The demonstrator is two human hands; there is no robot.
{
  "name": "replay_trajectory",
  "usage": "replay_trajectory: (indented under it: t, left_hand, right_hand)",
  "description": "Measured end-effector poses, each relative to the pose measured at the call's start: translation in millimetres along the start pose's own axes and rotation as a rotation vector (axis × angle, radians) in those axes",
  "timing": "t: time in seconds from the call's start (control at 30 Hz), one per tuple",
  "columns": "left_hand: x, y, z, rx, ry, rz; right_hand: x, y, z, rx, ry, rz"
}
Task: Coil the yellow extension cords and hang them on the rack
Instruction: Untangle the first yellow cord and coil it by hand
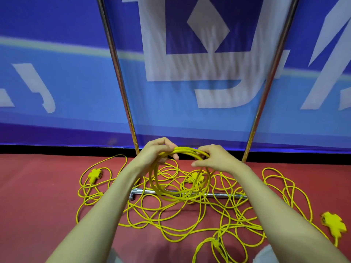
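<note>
- Coil (185,150) of yellow cord hangs upright, loops drooping toward 6 o'clock over the loose tangle (190,211) on the red floor (38,186).
- Forearms reach forward and converge before the rack (121,86).
- Left hand (155,152) curls round the coil's top at 11 o'clock; right hand (214,158) pinches its strands at 1 o'clock.

Bare left hand (156,151) and right hand (215,158), bare forearms (106,202); grey clothing (266,254) at the bottom edge.
</note>
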State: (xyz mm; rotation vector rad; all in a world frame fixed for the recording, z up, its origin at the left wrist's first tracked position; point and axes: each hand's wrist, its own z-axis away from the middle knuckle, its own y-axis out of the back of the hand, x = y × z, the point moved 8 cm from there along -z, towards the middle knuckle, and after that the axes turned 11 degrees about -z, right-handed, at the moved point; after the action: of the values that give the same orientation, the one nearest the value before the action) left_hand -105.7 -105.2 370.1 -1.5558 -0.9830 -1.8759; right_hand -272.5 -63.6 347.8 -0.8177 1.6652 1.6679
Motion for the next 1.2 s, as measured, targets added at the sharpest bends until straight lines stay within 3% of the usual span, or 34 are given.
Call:
replay_trajectory:
  t: [0.13,0.23,0.33,0.47,0.77,0.83,0.97,1.03,1.2]
  left_hand:
    - [-1.1,2.0,2.0,-0.017,0.019,-0.184]
    - [0.6,2.0,1.4,-0.011,-0.017,-0.279]
    - [-4.8,1.3,0.1,-0.005,-0.010,-0.263]
    - [-11.3,13.3,-3.6,0.101,-0.002,-0.064]
    - [6.0,6.7,-3.9,0.212,-0.222,0.049]
    - [4.0,8.2,-5.7,0.228,-0.227,-0.032]
    - [-16.6,3.7,-15.0,0.242,-0.176,-0.369]
    - [-28.7,-9.0,-18.6,0.194,-0.147,-0.487]
    - [-26.9,-47.5,-9.4,0.021,-0.129,-0.543]
  right_hand:
    - [-9.1,26.7,7.1,0.215,-0.036,0.404]
    - [-13.7,30.7,8.6,0.243,-0.058,0.520]
    - [-4.8,21.4,7.7,0.179,-0.057,0.425]
    - [7.0,11.4,4.3,0.115,0.019,0.092]
    - [50.7,-24.4,1.4,-0.122,-0.217,0.068]
    - [48.7,-7.3,-1.2,0.030,-0.239,-0.056]
    - [28.1,33.7,2.8,0.397,-0.188,-0.792]
    - [9.5,41.2,5.9,0.453,-0.115,-1.006]
    - [-10.0,41.7,3.8,0.536,-0.013,-1.240]
